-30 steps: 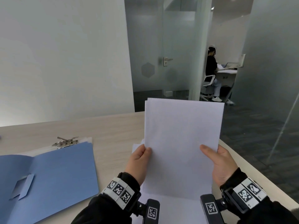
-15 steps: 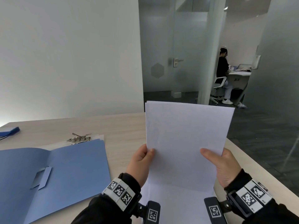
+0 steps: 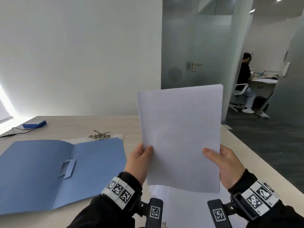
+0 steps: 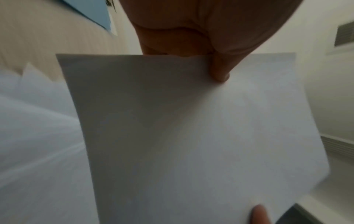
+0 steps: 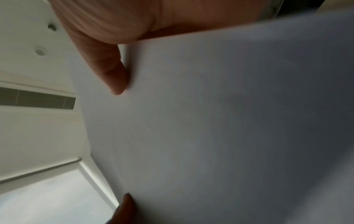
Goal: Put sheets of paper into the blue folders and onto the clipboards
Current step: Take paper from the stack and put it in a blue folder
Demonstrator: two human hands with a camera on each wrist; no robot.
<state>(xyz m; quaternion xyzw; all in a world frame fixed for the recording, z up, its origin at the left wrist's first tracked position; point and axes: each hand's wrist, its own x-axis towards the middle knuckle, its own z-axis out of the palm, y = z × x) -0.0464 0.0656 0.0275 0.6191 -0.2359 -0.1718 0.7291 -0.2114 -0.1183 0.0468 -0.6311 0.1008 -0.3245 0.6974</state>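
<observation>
Fingers of both hands pinch one sheaf of paper (image 3: pixel 180 137), thumbs on the near face, the rest hidden behind it.

Head view: left hand (image 3: pixel 139 159) grips the sheaf's lower left edge, right hand (image 3: pixel 225 163) the lower right edge. Sheaf held upright, clear of the table (image 3: pixel 69 125), several sheets thick at its top right corner. More loose paper (image 3: pixel 164 198) lies under it at the near table edge. Open blue folder (image 3: pixel 69 168) lies flat to the left, well apart from the sheaf; a clipboard clip (image 3: pixel 100 135) shows at its far edge. Small blue box (image 3: pixel 34 123) with a cable at far left.

Change over the last second: the grip is the same, and the sheaf's edges now look squared up. The camera has swung left, so the folder sits fuller in view and the blue box has come into frame.

Left wrist view: left thumb (image 4: pixel 220 71) presses on the sheaf's edge; right thumb tip (image 4: pixel 258 213) at the opposite edge. Loose paper and a folder corner to the left, blurred.

Right wrist view: right thumb (image 5: pixel 113 75) on the sheaf; a dark fingertip at the bottom, likely the left thumb.

Judgement: the sheaf is aligned and attention is turning to the folder; carrying it left and laying it in is likely next. Nothing filed yet.
</observation>
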